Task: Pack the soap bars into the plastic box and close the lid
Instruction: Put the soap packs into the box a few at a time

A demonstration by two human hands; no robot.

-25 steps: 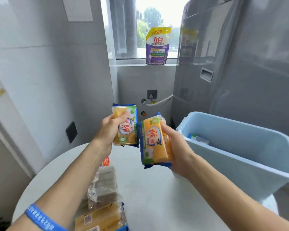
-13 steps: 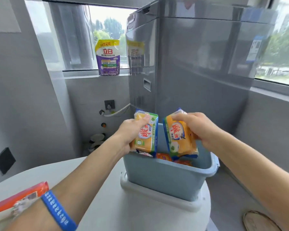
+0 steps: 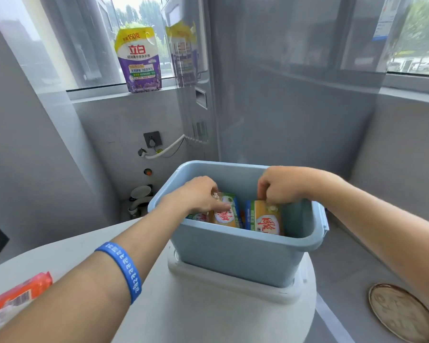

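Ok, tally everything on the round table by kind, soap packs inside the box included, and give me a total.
Blue plastic box: 1
White lid under the box: 1
Yellow soap packs held in the box: 2, one in the left hand, one in the right hand
Other packs partly hidden in the box: at least 1
Orange-red pack at the table's left edge: 1
Total: at least 6
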